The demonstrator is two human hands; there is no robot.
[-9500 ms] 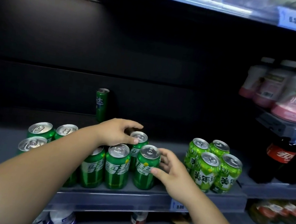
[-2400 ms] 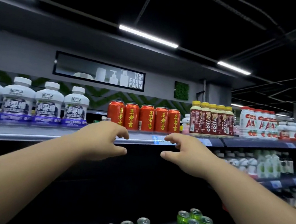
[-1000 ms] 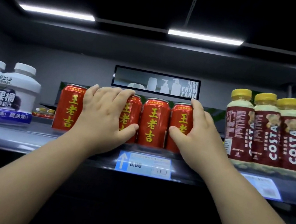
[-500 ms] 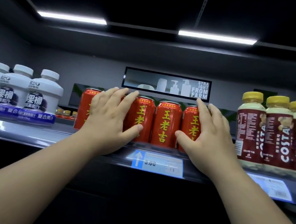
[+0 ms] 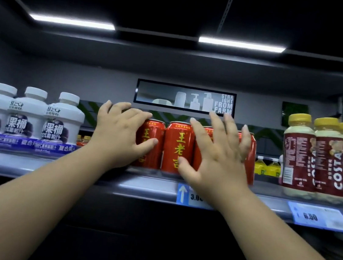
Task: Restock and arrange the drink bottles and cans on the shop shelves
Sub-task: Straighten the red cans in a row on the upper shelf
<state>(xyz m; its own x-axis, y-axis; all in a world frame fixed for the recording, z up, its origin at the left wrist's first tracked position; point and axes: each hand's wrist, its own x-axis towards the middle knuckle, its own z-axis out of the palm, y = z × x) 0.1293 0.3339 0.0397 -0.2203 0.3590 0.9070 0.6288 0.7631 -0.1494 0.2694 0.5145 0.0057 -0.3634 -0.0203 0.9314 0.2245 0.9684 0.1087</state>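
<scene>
Between the two hands, in the head view, red cans [image 5: 178,146] lettered 王老吉 in yellow stand upright in a row at the front of the shelf [image 5: 148,190]. The left hand [image 5: 118,137] curls over the row's left end, thumb on a can's face. The right hand [image 5: 217,156], blurred, is spread with straight fingers before the right-end cans; whether it touches them I cannot tell. Left of the left hand stand white bottles [image 5: 25,117] marked 果桶. Right of the right hand stand brown COSTA bottles [image 5: 326,157]. Below the right wrist is a blue price tag [image 5: 183,195] starting "3.0", and further right another tag [image 5: 320,217] reading 6.50. Above the fingers a sign [image 5: 184,98] reads STRAIGHT FROM FARM.
</scene>
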